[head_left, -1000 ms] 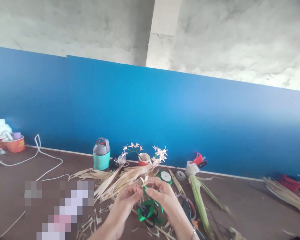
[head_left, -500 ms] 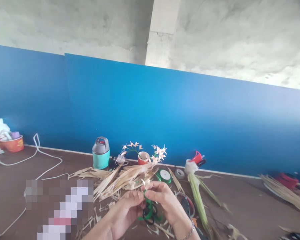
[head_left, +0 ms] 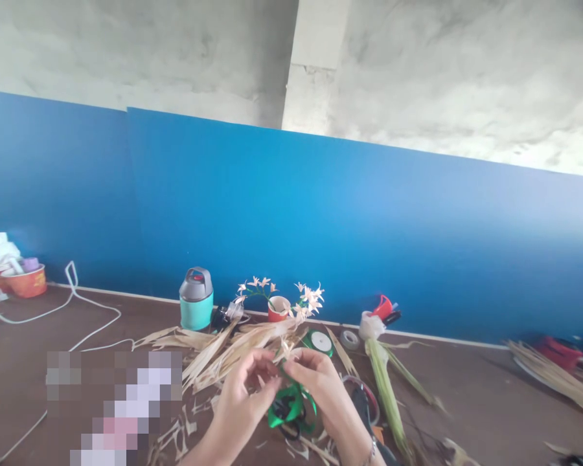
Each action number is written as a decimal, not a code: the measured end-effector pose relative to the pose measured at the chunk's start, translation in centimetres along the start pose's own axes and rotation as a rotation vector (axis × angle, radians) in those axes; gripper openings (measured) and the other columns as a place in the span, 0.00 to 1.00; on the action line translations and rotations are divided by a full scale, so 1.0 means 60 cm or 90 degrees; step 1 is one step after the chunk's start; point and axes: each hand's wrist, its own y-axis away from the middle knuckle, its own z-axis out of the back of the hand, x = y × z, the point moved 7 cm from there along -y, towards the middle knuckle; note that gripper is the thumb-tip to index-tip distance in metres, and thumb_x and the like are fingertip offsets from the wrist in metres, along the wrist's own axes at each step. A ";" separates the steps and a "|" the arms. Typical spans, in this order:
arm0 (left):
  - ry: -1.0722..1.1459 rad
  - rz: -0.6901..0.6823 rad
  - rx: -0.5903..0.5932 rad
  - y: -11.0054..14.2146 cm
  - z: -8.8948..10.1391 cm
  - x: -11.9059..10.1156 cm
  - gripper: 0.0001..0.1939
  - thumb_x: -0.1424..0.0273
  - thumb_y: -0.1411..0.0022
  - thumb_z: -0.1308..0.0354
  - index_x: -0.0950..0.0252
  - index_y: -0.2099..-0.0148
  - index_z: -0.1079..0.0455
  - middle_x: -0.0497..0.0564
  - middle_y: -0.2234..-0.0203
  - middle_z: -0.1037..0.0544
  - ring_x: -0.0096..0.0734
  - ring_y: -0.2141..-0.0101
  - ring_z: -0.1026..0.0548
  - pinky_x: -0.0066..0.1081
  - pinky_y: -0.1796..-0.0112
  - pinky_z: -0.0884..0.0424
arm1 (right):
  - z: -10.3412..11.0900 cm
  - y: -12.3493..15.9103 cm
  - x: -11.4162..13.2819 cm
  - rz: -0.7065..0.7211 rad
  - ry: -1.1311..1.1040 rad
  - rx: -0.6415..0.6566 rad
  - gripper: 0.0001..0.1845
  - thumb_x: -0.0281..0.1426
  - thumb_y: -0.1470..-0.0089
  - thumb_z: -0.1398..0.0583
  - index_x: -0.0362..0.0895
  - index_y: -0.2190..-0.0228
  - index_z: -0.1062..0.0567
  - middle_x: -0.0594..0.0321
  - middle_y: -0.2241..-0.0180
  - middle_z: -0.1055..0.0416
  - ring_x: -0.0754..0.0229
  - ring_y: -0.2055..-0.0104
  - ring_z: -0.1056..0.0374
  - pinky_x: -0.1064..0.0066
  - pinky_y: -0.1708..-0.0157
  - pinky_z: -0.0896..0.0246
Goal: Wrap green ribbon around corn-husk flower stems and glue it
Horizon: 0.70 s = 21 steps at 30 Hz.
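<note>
Pinched a small pale flower [head_left: 286, 348] just under its petals in the grip of the right hand [head_left: 323, 383], thumb pressed to bent fingers, above the near part of the bench [head_left: 466, 378]. Had the left hand [head_left: 240, 400] right beside it, thumb parted from the curled fingers, tips close to the flower's base — could not tell its hold for certain. Wore a bracelet [head_left: 370, 451] on the right wrist. Had loose green ribbon [head_left: 278, 415] below the hands, tangled with something dark and hard to make out. Saw a green spool [head_left: 320, 341] with a white centre just beyond the right hand, near a roll of grey tape [head_left: 344, 342]. Faced dry husks [head_left: 260, 344] spread in front of a red cup [head_left: 276, 317], with flower sprays [head_left: 313, 299] arching to both sides of it. Saw a teal bottle [head_left: 197, 313] to the cup's left, and on the other side a long green husk [head_left: 387, 391] reaching to a white bag [head_left: 372, 325] — all before a blue partition [head_left: 272, 200].
</note>
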 end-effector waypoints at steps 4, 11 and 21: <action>-0.156 -0.106 -0.056 0.009 0.012 -0.003 0.09 0.67 0.48 0.40 0.58 0.61 0.26 0.53 0.69 0.23 0.41 0.66 0.28 0.34 0.61 0.35 | -0.004 0.000 -0.003 -0.001 0.017 -0.006 0.14 0.38 0.61 0.33 0.39 0.79 0.26 0.65 0.81 0.30 0.63 0.77 0.37 0.73 0.74 0.44; -0.172 -0.141 -0.078 0.013 0.016 -0.002 0.05 0.66 0.46 0.41 0.57 0.66 0.24 0.54 0.69 0.22 0.44 0.64 0.28 0.35 0.58 0.37 | -0.006 0.001 0.002 0.021 0.065 -0.018 0.14 0.38 0.62 0.33 0.39 0.80 0.25 0.66 0.82 0.31 0.64 0.78 0.39 0.73 0.76 0.46; -0.011 0.060 0.009 -0.002 -0.003 0.019 0.08 0.64 0.47 0.40 0.63 0.69 0.27 0.50 0.74 0.24 0.35 0.71 0.30 0.30 0.68 0.36 | 0.003 -0.002 0.019 0.102 0.171 -0.044 0.15 0.37 0.63 0.32 0.40 0.72 0.22 0.63 0.78 0.28 0.60 0.75 0.37 0.71 0.73 0.42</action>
